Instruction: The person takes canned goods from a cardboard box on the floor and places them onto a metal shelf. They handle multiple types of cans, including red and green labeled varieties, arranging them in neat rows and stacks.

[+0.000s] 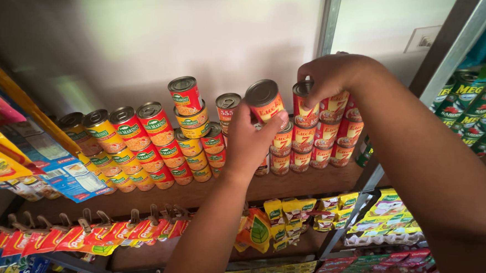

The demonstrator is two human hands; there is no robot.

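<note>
Head view: left hand (252, 140) grips a red can (267, 103) by its side, tilted above the wooden shelf (307, 184) — right hand (329, 74) clasps the top can (304, 104) of the red stack (320, 138). Rigid, likely heavy, smooth metal — best held around the wall.

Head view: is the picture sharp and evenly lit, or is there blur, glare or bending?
Head view: the cans and both hands look sharp; the wall is bright at the middle and shadowed at the left; the shelf lines bend, tilted by the wide lens.
</note>
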